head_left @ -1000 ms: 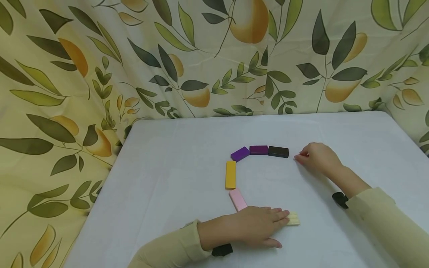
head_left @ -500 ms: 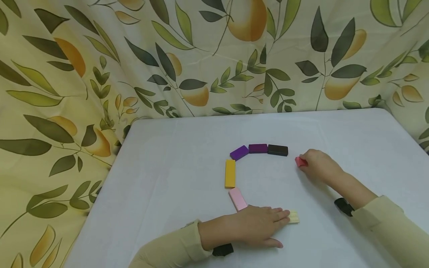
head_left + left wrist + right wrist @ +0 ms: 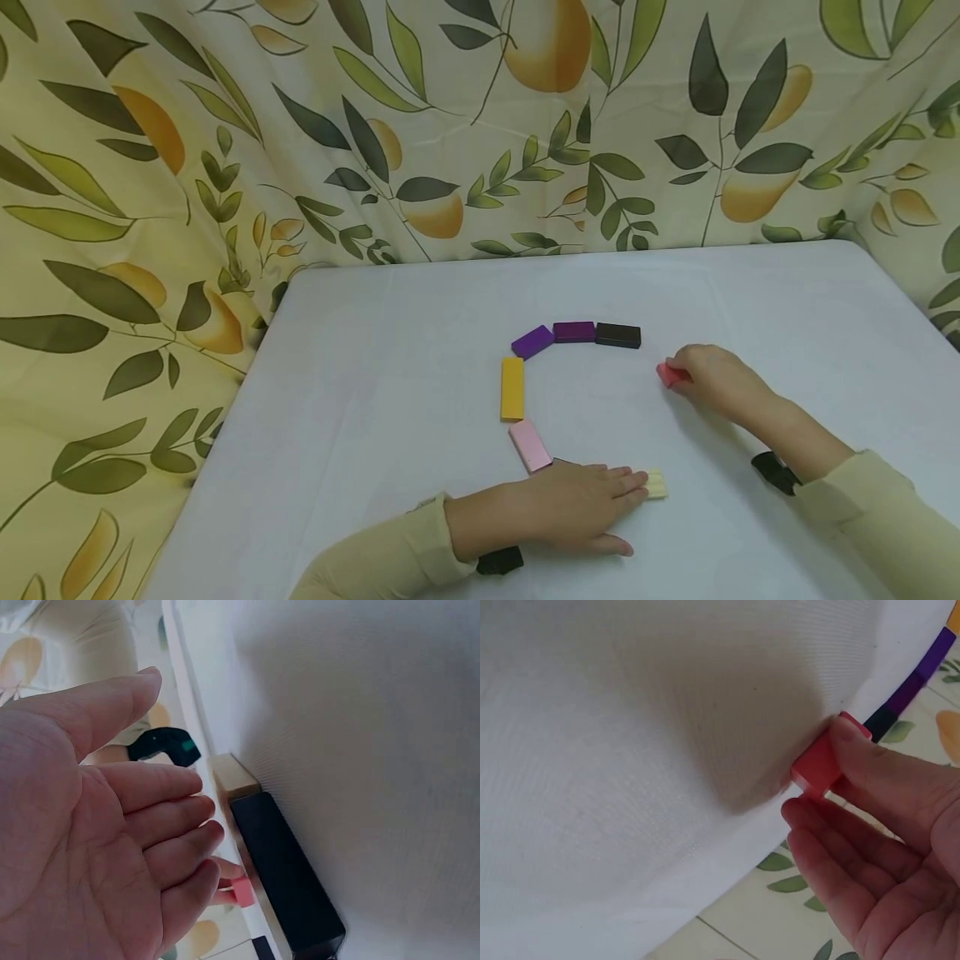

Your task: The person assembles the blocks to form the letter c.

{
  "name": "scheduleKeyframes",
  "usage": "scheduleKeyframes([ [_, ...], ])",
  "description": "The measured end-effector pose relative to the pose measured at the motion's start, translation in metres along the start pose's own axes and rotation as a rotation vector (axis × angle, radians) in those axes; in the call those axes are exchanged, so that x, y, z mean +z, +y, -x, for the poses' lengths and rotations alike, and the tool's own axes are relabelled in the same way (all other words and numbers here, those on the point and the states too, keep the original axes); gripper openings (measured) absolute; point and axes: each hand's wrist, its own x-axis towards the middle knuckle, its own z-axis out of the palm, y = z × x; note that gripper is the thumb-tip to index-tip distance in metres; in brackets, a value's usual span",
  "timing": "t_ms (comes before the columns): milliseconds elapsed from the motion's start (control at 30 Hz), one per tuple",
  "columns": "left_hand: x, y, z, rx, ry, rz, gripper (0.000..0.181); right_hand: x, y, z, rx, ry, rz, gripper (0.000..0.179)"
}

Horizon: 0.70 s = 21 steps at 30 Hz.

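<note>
My right hand (image 3: 723, 385) pinches a red block (image 3: 670, 375) between thumb and fingers, right of the curved row. In the right wrist view the thumb lies along that red block (image 3: 821, 763). My left hand (image 3: 573, 507) stretches flat over the row's near end, fingers straight. Past its fingertips shows a ribbed cream block (image 3: 657, 483). The left wrist view has a dark block (image 3: 281, 870) end to end with the cream block (image 3: 234, 776), just beyond the fingers; in the head view the hand mostly hides the dark one.
The row also has a pink block (image 3: 530, 446), a yellow block (image 3: 513, 389), a violet block (image 3: 533, 342), a dark purple block (image 3: 573, 332) and a black block (image 3: 618, 335). All lie on a white table (image 3: 390, 375). Behind hangs a leaf-and-fruit patterned cloth (image 3: 420, 125).
My right hand has moved a little toward the table's near side, and the red block has come more into view in its grip. My left hand has stayed in place.
</note>
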Motion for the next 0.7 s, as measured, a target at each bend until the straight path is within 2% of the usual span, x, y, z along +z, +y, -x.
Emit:
scheduleKeyframes([
  [200, 0.003, 0.0, -0.003, 0.012, 0.0, -0.004, 0.068, 0.001, 0.0, 0.005, -0.072, -0.013, 0.001, 0.016],
  [700, 0.003, 0.001, -0.004, 0.005, 0.003, 0.021, 0.066, 0.001, -0.01, 0.018, -0.079, -0.035, -0.018, 0.019],
])
